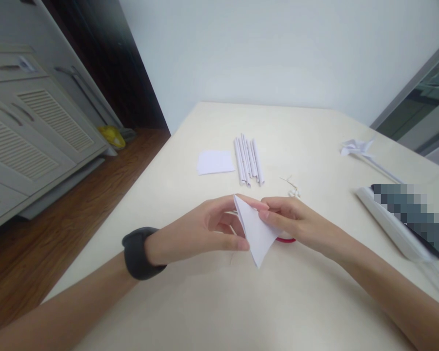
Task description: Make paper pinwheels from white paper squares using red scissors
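Note:
A white sheet of paper (258, 231), folded into a triangle, is held above the table between both hands. My left hand (219, 226) grips its left edge, with the thumb in front near the lower corner and the fingers behind. On the right side, my right hand (287, 214) pinches the paper between thumb and fingers. A black band (142, 253) circles my left wrist. Partly hidden behind the paper and my right hand lies something red and curved (286, 240); its kind cannot be made out.
Beyond my hands lie a stack of white paper squares (215, 162) and several rolled paper tubes (249, 161). Small white pieces with thin sticks (293, 190) rest nearby. A paper pinwheel (356, 147) on a stick lies at right, behind a white box-like object (388, 226). The table (205, 312) meets a wall.

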Action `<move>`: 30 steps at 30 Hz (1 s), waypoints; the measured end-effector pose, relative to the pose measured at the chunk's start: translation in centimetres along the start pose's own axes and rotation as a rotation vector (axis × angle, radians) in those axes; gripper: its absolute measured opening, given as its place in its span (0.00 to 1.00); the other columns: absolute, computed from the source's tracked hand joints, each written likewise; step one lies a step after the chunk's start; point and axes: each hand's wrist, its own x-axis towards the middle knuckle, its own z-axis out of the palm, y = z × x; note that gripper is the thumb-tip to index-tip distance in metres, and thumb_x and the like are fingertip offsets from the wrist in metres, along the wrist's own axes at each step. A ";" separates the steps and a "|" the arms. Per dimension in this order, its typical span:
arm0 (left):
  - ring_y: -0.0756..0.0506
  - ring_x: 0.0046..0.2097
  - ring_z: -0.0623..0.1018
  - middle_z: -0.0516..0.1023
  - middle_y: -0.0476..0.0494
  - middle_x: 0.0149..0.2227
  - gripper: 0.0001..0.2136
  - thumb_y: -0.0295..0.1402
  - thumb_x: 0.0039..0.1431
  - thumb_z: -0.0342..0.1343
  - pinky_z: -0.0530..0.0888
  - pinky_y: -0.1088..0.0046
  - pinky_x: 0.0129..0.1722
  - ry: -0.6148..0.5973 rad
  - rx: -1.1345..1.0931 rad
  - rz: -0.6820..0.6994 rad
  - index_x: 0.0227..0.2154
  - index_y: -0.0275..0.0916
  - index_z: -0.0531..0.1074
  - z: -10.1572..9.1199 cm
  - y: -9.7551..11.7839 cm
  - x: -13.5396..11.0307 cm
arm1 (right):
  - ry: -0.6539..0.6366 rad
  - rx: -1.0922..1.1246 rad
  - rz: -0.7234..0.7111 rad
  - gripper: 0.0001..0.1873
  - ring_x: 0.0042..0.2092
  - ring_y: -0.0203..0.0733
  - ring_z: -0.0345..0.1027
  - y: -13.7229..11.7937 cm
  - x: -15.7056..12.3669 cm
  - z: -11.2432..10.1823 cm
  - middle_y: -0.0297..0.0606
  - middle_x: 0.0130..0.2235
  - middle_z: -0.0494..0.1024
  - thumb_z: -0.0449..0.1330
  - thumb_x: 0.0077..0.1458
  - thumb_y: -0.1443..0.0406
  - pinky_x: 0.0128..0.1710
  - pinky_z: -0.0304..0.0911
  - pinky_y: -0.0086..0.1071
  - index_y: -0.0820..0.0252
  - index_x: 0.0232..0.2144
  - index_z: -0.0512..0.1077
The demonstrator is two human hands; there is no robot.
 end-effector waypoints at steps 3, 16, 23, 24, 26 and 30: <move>0.41 0.47 0.72 0.69 0.42 0.50 0.20 0.26 0.53 0.56 0.70 0.63 0.45 0.019 -0.003 -0.004 0.50 0.43 0.64 -0.1 -0.1 0.1 | 0.001 0.007 -0.005 0.18 0.24 0.31 0.51 0.1 0.0 0.1 0.30 0.24 0.60 0.47 0.58 0.53 0.21 0.45 0.26 0.60 0.29 0.66; 0.43 0.51 0.70 0.67 0.45 0.55 0.20 0.32 0.55 0.56 0.66 0.64 0.51 0.170 -0.058 0.055 0.52 0.46 0.63 -0.1 -1.4 0.2 | -0.034 -0.072 -0.019 0.14 0.42 0.40 0.63 -0.4 -0.2 0.2 0.35 0.45 0.69 0.52 0.56 0.53 0.37 0.60 0.31 0.52 0.42 0.63; 0.41 0.49 0.70 0.72 0.44 0.48 0.15 0.34 0.58 0.51 0.69 0.67 0.43 0.233 -0.041 0.020 0.49 0.43 0.66 -0.3 -1.0 0.4 | 0.076 -0.184 -0.023 0.30 0.49 0.45 0.61 -0.6 -0.4 0.5 0.36 0.54 0.62 0.62 0.46 0.53 0.42 0.63 0.37 0.47 0.50 0.57; 0.42 0.49 0.71 0.73 0.44 0.47 0.15 0.35 0.58 0.51 0.69 0.67 0.43 0.238 -0.038 0.015 0.48 0.43 0.66 -0.3 -1.1 0.4 | 0.080 -0.190 -0.031 0.30 0.49 0.45 0.61 -0.5 -0.3 0.6 0.37 0.54 0.62 0.62 0.46 0.54 0.42 0.63 0.38 0.48 0.51 0.57; 0.42 0.49 0.71 0.72 0.44 0.48 0.15 0.36 0.58 0.51 0.69 0.67 0.43 0.252 -0.037 0.006 0.48 0.44 0.66 -0.3 -1.2 0.5 | 0.080 -0.185 -0.044 0.28 0.48 0.44 0.62 -0.5 -0.3 0.6 0.37 0.52 0.63 0.61 0.48 0.55 0.42 0.63 0.37 0.49 0.50 0.58; 0.41 0.50 0.70 0.71 0.44 0.50 0.16 0.35 0.58 0.51 0.69 0.66 0.44 0.261 -0.043 -0.012 0.50 0.44 0.65 -0.4 -1.4 0.5 | 0.069 -0.155 -0.071 0.20 0.43 0.40 0.66 -0.6 -0.3 0.3 0.35 0.45 0.69 0.60 0.50 0.56 0.41 0.63 0.34 0.51 0.46 0.63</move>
